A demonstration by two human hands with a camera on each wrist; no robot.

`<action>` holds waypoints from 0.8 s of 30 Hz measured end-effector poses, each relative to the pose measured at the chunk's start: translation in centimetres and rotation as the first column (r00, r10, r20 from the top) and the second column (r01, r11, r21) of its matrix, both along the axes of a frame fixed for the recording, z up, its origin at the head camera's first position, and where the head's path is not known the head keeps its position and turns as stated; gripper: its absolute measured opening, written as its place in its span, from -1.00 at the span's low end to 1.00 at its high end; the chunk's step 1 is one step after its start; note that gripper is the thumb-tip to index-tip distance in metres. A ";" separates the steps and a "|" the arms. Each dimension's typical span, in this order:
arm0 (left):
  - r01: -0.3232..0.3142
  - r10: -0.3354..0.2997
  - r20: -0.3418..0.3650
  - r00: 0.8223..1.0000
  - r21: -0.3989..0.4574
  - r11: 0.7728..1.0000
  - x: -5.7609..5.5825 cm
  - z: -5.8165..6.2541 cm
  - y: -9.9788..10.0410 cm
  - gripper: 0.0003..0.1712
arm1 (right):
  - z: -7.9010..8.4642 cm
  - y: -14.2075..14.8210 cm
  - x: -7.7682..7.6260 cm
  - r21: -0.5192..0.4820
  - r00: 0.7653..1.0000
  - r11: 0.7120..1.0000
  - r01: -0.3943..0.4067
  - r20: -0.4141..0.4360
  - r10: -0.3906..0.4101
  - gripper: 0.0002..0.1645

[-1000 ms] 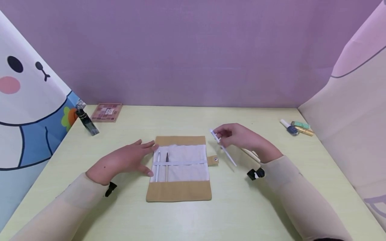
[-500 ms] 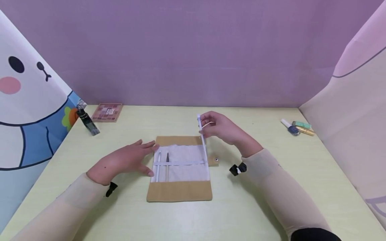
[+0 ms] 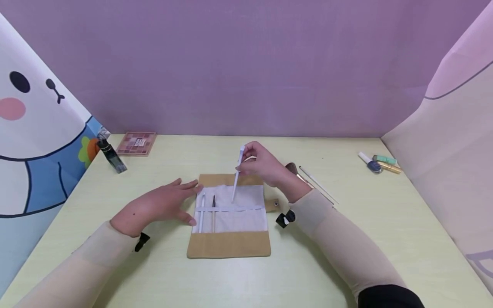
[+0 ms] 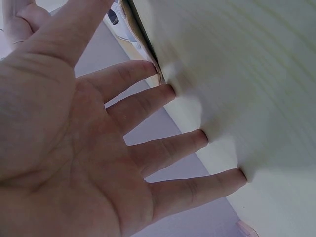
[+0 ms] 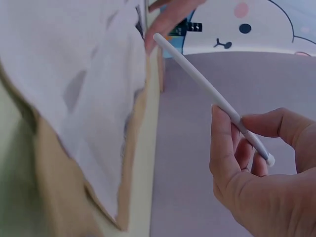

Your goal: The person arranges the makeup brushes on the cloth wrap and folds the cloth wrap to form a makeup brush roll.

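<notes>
A tan brush roll (image 3: 229,244) with a white lining lies unfolded on the table. A white brush (image 3: 203,214) and a dark-tipped brush (image 3: 213,218) sit side by side under its elastic strap, toward the left. My left hand (image 3: 161,205) rests with spread fingers at the roll's left edge; the left wrist view shows its fingertips (image 4: 200,138) touching the table. Above the lining, my right hand (image 3: 263,164) pinches a slim white makeup brush (image 5: 202,81) between thumb and fingers. Its small white tip points up and its handle end slants down toward the strap.
Right of the roll lie more brushes (image 3: 319,184), partly hidden by the right forearm. A pink palette (image 3: 136,144) and a dark bottle (image 3: 111,156) are at the back left. Several small cosmetic tubes (image 3: 385,160) lie at the far right, near the side curtain.
My right hand has carried the white makeup brush leftward from beside the roll to above its lining, turning it steeper. The loose brushes on the right have come into view. My left hand stays put.
</notes>
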State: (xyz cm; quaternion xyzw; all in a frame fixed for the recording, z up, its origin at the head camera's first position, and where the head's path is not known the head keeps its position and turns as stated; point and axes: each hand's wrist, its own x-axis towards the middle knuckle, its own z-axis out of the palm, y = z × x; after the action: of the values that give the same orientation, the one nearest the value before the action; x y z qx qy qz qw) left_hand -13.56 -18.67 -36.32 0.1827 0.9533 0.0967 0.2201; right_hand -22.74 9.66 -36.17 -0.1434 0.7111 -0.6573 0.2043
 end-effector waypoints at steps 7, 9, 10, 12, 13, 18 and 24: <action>0.023 -0.023 -0.009 1.000 0.004 1.000 -0.1 -0.1 -0.2 0.27 | -1.0 -1.5 0.2 0.043 1.000 0.999 -0.015 0.027 0.014 -0.52; 0.025 -0.025 -0.010 1.000 0.005 1.000 -0.1 -0.1 -0.2 0.27 | -1.2 -1.8 0.2 0.054 0.999 0.998 -0.014 0.033 0.013 -0.52; 0.024 -0.024 -0.010 1.000 0.006 1.000 -0.1 -0.1 -0.2 0.27 | -1.2 -1.9 0.2 0.059 0.999 0.998 -0.013 0.037 0.011 -0.52; 0.024 -0.024 -0.011 1.000 0.010 1.000 -0.1 0.0 -0.2 0.27 | -1.4 -2.1 0.3 0.070 0.999 0.997 -0.014 0.049 0.011 -0.52; 0.024 -0.024 -0.011 1.000 0.011 1.000 -0.1 0.0 -0.2 0.27 | -1.5 -2.1 0.4 0.074 0.998 0.997 -0.016 0.058 0.012 -0.51; 0.022 -0.022 -0.008 1.000 0.008 1.000 -0.1 0.0 -0.2 0.27 | -1.9 -2.3 0.7 0.078 0.993 0.996 -0.035 0.111 0.026 -0.45; 0.010 -0.010 -0.003 1.000 -0.003 1.000 -0.1 0.0 0.0 0.27 | -2.3 -2.3 1.1 0.119 0.990 0.989 -0.083 0.127 0.067 -0.31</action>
State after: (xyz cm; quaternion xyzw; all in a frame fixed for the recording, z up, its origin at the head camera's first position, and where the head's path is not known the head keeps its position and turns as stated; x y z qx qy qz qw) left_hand -13.63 -18.72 -36.31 0.1871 0.9529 0.0941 0.2195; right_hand -21.64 7.39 -38.47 -0.1163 0.7309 -0.6111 0.2808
